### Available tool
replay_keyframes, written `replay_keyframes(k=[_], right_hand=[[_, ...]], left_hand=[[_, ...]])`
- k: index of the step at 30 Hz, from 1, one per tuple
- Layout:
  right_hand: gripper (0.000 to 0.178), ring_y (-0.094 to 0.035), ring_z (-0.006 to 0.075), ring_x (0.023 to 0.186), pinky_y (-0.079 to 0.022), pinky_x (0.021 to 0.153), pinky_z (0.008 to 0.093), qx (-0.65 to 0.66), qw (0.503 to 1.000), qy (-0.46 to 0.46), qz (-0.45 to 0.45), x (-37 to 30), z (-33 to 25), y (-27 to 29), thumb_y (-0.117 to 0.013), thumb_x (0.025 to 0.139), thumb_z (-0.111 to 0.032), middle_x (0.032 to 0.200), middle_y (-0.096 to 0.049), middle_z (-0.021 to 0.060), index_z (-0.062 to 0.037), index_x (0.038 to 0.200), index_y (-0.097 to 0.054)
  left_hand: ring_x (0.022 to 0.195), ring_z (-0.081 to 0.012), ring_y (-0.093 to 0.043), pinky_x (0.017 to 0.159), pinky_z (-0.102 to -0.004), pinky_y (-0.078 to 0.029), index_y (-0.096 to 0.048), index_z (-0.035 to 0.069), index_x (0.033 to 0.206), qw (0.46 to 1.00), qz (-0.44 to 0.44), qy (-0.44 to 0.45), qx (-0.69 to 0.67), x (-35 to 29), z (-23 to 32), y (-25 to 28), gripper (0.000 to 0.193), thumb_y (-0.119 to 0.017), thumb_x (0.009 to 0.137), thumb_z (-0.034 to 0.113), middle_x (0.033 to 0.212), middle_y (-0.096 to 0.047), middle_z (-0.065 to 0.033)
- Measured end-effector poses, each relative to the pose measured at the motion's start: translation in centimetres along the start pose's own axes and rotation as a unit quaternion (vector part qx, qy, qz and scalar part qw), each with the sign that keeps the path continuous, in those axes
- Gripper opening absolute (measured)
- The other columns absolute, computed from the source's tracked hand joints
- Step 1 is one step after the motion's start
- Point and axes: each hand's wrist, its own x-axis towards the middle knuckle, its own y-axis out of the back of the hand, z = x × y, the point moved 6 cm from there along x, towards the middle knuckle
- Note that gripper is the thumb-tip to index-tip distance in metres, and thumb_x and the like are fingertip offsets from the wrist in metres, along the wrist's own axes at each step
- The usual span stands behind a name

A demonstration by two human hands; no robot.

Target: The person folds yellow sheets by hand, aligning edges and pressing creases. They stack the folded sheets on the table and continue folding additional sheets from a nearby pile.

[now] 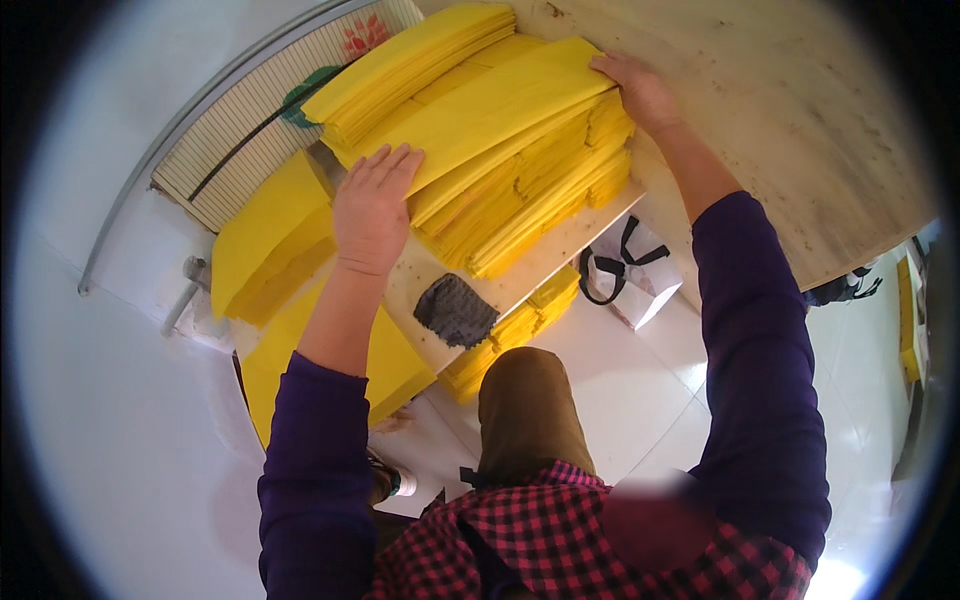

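My left hand (375, 205) lies with fingers stretched out over the left end of a long yellow paper bundle (500, 105). At its far right end my right hand (642, 92) is closed over the corner; the thumb is mostly hidden. This bundle rests on top of a tall stack of folded yellow paper (530, 200), with uneven layers at the near side. Behind it, another thick yellow pile (415, 65) stands against a striped panel. Near my left forearm sits a separate yellow stack (275, 235).
A dark grey cloth (456, 310) lies on the pale shelf (415, 275) near the stack. Below are more yellow paper (525, 325) and a white bag (640, 275) with black handles on the tiled floor. A stained board (790, 150) rises at the right.
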Motion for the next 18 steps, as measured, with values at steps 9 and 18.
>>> replay_keyframes(k=[9,18], right_hand=[[0.053,-0.045,0.0309,0.123,-0.037,0.103,0.0365,0.035,0.997,0.062,-0.007,1.5,1.3,-0.6,-0.045,0.075,0.016,0.129,-0.052,0.0138,-0.0095,0.12,-0.056],[0.061,-0.037,0.0277,0.13,-0.033,0.107,0.0354,-0.007,0.996,0.073,-0.05,1.2,1.8,-1.7,-0.044,0.075,0.016,0.139,-0.043,0.0105,-0.0109,0.13,-0.047]], left_hand=[[0.112,-0.0291,-0.055,0.097,-0.0416,-0.042,-0.058,0.008,0.118,0.997,-0.044,-0.024,-0.058,0.1,0.0,1.1,0.048,-0.052,0.072,-0.004,0.119,-0.059,-0.0108],[0.113,-0.0298,-0.054,0.098,-0.0429,-0.041,-0.056,0.009,0.121,0.996,-0.07,-0.031,-0.051,-0.6,0.4,1.4,0.047,-0.05,0.076,-0.002,0.121,-0.058,-0.0109]])
